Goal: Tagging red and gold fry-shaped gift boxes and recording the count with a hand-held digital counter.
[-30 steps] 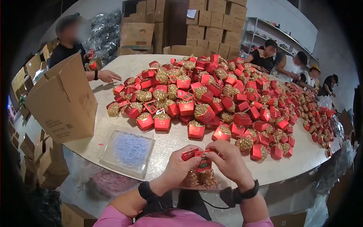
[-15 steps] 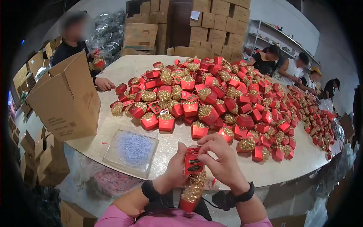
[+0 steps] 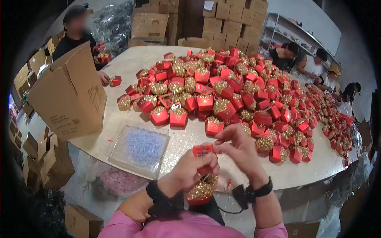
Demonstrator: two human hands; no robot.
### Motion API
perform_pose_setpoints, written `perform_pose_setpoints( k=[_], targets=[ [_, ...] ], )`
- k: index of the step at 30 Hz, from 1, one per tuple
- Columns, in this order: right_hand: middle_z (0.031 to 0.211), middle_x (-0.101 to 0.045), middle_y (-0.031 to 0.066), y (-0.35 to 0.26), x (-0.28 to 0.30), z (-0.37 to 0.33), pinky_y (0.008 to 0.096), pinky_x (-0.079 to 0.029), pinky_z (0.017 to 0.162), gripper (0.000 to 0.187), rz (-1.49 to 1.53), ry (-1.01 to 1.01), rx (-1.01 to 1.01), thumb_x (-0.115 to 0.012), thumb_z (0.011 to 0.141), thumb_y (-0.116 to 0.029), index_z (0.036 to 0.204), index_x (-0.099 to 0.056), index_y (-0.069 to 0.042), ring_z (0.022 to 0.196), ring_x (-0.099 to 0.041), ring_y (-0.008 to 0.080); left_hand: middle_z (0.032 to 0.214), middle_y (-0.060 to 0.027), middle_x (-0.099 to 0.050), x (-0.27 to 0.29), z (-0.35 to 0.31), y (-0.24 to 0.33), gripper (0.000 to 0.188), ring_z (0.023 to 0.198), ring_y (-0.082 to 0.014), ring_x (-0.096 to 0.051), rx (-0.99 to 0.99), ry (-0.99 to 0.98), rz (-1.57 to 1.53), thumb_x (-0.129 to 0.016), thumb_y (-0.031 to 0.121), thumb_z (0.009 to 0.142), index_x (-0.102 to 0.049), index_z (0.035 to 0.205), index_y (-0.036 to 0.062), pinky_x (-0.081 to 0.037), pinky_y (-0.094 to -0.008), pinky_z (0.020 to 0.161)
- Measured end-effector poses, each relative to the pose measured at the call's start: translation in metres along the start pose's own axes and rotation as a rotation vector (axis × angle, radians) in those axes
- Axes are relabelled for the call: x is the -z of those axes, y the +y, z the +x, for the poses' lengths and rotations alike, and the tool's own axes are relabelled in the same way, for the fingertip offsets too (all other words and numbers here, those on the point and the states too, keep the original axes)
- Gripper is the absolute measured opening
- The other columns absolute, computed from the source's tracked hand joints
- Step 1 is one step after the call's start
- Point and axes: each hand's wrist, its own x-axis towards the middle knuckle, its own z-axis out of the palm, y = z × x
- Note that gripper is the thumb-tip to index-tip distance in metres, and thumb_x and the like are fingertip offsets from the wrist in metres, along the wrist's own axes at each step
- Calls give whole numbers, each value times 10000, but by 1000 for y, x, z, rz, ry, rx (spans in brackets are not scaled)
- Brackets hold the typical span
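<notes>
My left hand (image 3: 194,168) is closed on a red card tag (image 3: 203,149), its thumb pressed across the card. Below that hand hangs a gold-glitter ornament (image 3: 200,190) with a red base, shaped like a box of fries; my fingers hide part of it. My right hand (image 3: 240,150) has thumb and forefinger pinched at the tag's right end, and whatever they hold is too small to make out. Left of my hands, a shallow clear tray (image 3: 160,158) holds a heap of thin whitish plastic strands (image 3: 143,146).
A big pile of red-and-gold ornaments (image 3: 222,107) covers much of the pale table (image 3: 119,83). An open cardboard box (image 3: 75,99) stands at the left edge. A person (image 3: 75,39) is behind it, and several others work at the far right. Stacked cartons (image 3: 230,23) line the back.
My left thumb has come down over the tag, and less of the card shows. My right hand has shifted slightly up and right. The person at left now has an ornament by their lower hand.
</notes>
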Motion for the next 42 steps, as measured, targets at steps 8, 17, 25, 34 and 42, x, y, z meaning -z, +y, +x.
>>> perform_pose_setpoints(
  k=[8,17,25,34,42],
  targets=[
    [708,-569,15,30,91,-15,217,-437,603,94,-162,237,-263,-529,790,-105,815,-548,-17,700,-571,97,711,-48,-487,5,-3,15,239,702,-200,-535,-150,148,-29,-455,165,885,-436,1045,-12,-443,-344,692],
    [1012,-516,172,113,90,13,383,-432,758,304,-1131,354,220,-603,713,-153,968,-530,-7,956,-481,325,683,-38,-426,1,-13,9,259,609,-142,-433,-118,104,-67,-481,201,877,-429,1027,-3,-410,-325,611],
    [1041,-469,195,93,51,0,408,-434,756,563,-1356,135,57,-657,668,-228,1147,-427,-44,925,-455,358,695,-42,-430,4,-20,11,206,614,-140,-425,-144,154,-82,-445,172,889,-437,1020,14,-400,-328,616],
    [953,-537,190,73,85,-19,404,-436,750,337,-990,177,-13,-581,743,-168,1044,-518,-29,886,-515,342,708,-41,-442,7,-21,12,209,613,-143,-428,-140,152,-103,-450,184,888,-438,1017,20,-394,-331,613],
    [1006,-502,253,110,124,11,427,-441,780,287,-1160,42,-395,-552,727,-84,998,-503,-2,921,-530,387,699,-44,-446,5,-21,10,186,596,-148,-416,-135,149,-117,-430,154,888,-439,1013,17,-388,-327,611]
  ],
)
